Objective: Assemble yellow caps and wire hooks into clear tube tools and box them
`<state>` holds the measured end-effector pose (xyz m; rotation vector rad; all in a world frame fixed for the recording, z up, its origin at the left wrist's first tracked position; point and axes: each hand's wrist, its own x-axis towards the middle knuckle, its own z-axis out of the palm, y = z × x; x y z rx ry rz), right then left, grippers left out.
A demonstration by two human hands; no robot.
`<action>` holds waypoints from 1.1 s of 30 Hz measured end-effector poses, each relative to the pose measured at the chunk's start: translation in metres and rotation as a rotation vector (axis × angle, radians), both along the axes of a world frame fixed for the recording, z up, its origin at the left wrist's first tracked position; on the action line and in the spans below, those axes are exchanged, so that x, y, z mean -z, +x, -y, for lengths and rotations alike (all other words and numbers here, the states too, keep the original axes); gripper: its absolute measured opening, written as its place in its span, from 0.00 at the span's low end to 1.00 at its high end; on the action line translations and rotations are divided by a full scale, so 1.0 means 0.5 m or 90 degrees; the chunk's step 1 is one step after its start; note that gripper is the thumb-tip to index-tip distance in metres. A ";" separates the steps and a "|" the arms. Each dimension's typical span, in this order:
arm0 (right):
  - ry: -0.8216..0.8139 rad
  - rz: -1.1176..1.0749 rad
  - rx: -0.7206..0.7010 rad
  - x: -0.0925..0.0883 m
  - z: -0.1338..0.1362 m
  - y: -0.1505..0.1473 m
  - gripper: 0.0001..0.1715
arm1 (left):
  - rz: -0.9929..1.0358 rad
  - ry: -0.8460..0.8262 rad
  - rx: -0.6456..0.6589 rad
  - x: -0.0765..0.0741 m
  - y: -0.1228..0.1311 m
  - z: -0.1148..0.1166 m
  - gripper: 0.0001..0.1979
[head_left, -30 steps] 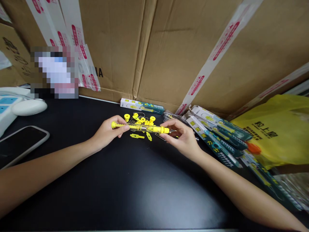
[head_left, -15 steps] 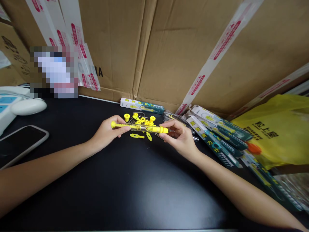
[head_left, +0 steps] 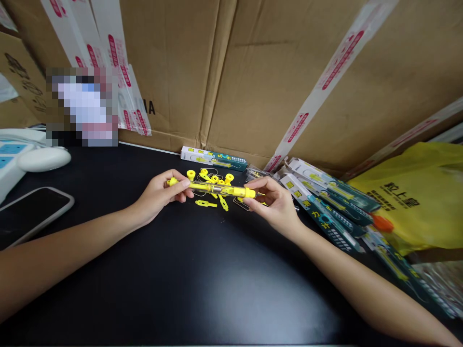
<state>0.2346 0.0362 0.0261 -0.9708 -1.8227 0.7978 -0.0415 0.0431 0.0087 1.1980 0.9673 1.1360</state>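
A clear tubular spring scale (head_left: 221, 189) with yellow end caps is held level between my hands above the table. My left hand (head_left: 163, 193) pinches its left end, the thumb lying across the front of the tube. At the other end, the fingers of my right hand (head_left: 274, 205) close around the yellow cap, where a thin metal hook partly shows. A metal spring is visible inside the tube. Behind and below it lie several loose yellow plastic parts (head_left: 206, 204) and wire hooks, partly covered by the scale.
A printed spring-scale box (head_left: 213, 158) lies against the large cardboard carton (head_left: 173, 72). More such boxes (head_left: 313, 212) are piled at right beside a yellow plastic bag (head_left: 405, 193). At left are a phone (head_left: 32, 214) and a white power strip (head_left: 12, 154). The tabletop (head_left: 188, 284) is black.
The spring scale has shifted slightly right and its right end sits a little lower. My left thumb has drawn back toward the left end; my right hand still holds the cap.
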 end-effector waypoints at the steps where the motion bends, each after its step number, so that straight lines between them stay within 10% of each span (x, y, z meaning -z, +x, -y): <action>1: 0.004 0.001 -0.004 0.000 0.000 0.001 0.14 | 0.000 0.000 -0.001 0.001 0.000 -0.001 0.13; 33: -0.087 -0.082 -0.028 -0.003 -0.002 -0.004 0.17 | -0.043 0.093 -0.014 0.014 0.000 -0.005 0.11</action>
